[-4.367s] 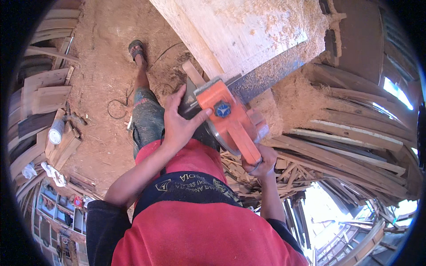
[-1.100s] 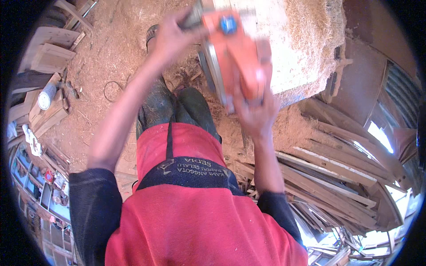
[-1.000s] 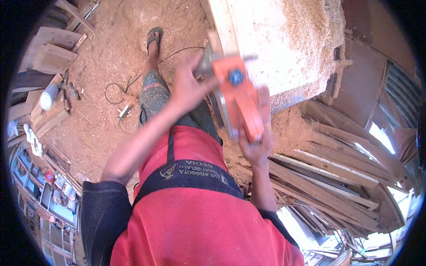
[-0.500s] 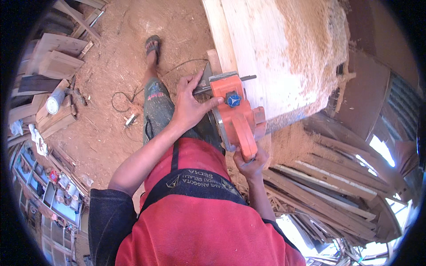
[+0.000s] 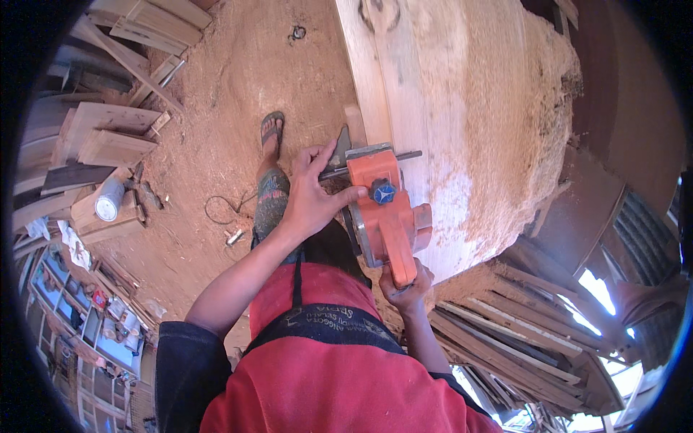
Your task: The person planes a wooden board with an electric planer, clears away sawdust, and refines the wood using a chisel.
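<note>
An orange electric planer (image 5: 375, 209) with a blue round knob sits at the left edge of a wide pale wooden slab (image 5: 447, 130), near its close end. My right hand (image 5: 408, 285) is wrapped round the planer's rear handle. Beside the front of the planer, my left hand (image 5: 317, 195) presses its thumb on the orange body. Its fingers reach to a dark metal guide plate (image 5: 342, 148) on the planer's left side. A thin dark rod (image 5: 408, 154) sticks out over the slab from the planer's front. The planer's underside is hidden.
Wood shavings (image 5: 534, 108) cover much of the slab's right side. Stacked planks (image 5: 520, 339) lie at the lower right. Board offcuts (image 5: 119, 148) and a pale can (image 5: 110, 200) line the left. A cable (image 5: 220, 209) loops on the dusty floor by my leg.
The view has shifted, showing more of the slab's far part. Against the slab's near end, the planer appears a little farther forward. Both hands keep their hold on it.
</note>
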A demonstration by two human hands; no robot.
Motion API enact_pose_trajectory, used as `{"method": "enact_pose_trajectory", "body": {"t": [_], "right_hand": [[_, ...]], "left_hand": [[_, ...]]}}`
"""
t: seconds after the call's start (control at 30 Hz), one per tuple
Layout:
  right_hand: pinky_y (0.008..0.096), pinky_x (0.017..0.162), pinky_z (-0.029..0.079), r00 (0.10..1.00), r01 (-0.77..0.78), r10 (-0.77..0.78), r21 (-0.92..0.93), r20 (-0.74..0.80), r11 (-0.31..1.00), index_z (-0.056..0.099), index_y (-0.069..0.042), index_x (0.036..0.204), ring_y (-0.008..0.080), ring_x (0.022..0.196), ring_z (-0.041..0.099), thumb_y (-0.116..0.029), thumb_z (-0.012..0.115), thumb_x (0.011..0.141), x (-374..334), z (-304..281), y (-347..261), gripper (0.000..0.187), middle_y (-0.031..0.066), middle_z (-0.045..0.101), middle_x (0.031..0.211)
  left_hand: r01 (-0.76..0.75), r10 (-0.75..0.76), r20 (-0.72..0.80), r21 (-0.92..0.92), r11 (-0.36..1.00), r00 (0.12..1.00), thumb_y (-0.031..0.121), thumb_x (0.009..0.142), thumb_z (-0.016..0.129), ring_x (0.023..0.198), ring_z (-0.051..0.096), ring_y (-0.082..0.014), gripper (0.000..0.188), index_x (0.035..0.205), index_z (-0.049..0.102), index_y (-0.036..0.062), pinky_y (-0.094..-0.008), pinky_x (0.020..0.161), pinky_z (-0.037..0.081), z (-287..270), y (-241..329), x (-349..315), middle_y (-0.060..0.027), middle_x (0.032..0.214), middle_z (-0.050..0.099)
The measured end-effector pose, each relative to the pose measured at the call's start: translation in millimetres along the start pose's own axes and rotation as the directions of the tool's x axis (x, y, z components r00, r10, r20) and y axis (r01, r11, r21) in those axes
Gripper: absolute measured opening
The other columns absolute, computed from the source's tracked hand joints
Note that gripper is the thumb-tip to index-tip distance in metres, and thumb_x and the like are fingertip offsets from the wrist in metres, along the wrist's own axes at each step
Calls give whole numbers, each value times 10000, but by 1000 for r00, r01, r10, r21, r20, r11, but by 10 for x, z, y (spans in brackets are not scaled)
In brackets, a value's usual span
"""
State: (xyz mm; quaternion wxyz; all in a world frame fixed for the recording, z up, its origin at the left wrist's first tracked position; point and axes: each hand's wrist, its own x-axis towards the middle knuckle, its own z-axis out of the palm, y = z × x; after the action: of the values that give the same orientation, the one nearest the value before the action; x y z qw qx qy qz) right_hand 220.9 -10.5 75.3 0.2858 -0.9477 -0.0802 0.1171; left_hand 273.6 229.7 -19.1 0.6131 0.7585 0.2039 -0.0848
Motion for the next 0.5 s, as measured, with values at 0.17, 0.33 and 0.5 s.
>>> {"method": "enact_pose_trajectory", "body": {"t": [0.17,0.33,0.5], "right_hand": [[373,540,525,999,46,-45,-4,24,999,658,-41,855,280,559,651,-199,775,614,670,136,-302,311,98,652,699],[365,531,516,998,68,-69,30,3,997,645,-42,842,279,546,640,-209,767,633,1281,242,-621,294,104,645,696],[337,530,508,992,127,-126,66,-10,990,669,-28,869,253,534,643,-138,743,701,1800,316,-890,215,93,634,670]], "left_hand": [[-16,16,-18,-5,1000,1000,355,670,907,1194,493,-315,927,1411,500,-24,-404,1062,386,-421,111,659,-165,1230,503],[-39,39,-22,6,999,999,377,667,906,1196,507,-309,928,1397,511,-39,-400,1045,399,-766,183,1221,-174,1220,524],[-43,44,-68,18,999,997,398,656,912,1178,520,-305,935,1384,525,-44,-394,1037,407,-1019,242,1650,-175,1224,526]]}}
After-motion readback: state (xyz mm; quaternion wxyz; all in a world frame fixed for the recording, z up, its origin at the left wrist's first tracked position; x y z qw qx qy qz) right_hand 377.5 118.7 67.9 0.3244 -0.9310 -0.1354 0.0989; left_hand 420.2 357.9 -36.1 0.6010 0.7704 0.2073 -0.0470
